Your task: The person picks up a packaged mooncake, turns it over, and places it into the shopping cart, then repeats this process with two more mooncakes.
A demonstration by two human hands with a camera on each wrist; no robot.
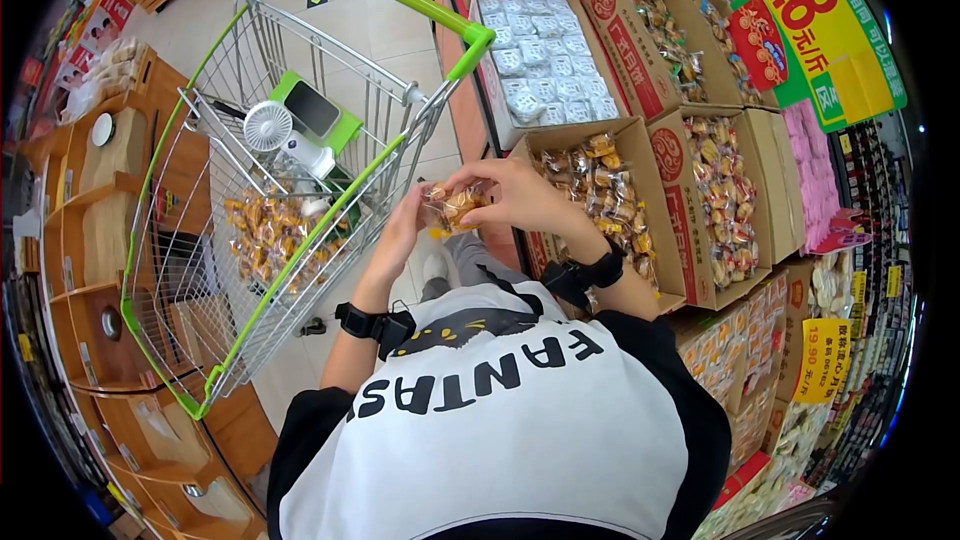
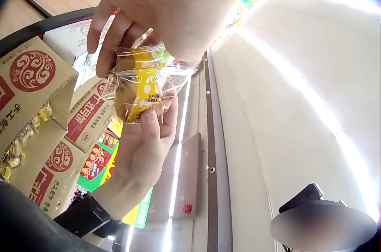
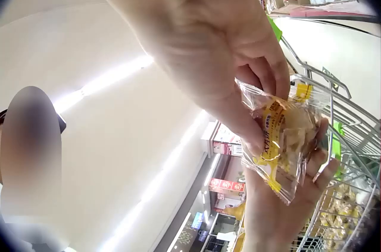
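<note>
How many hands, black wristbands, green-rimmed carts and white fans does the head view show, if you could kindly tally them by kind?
Hands: 2 (left hand, right hand)
Wristbands: 2 (left wristband, right wristband)
Cart: 1
Fan: 1
Total: 6

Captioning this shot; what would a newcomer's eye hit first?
Probably the green-edged, silvery wire shopping cart, large at the left of the head view. Then the big yellow-and-green price sign reading 12.8, upper right. At centre, the bare left hand and right hand hold clear plastic packaging with yellow labelling.
</note>
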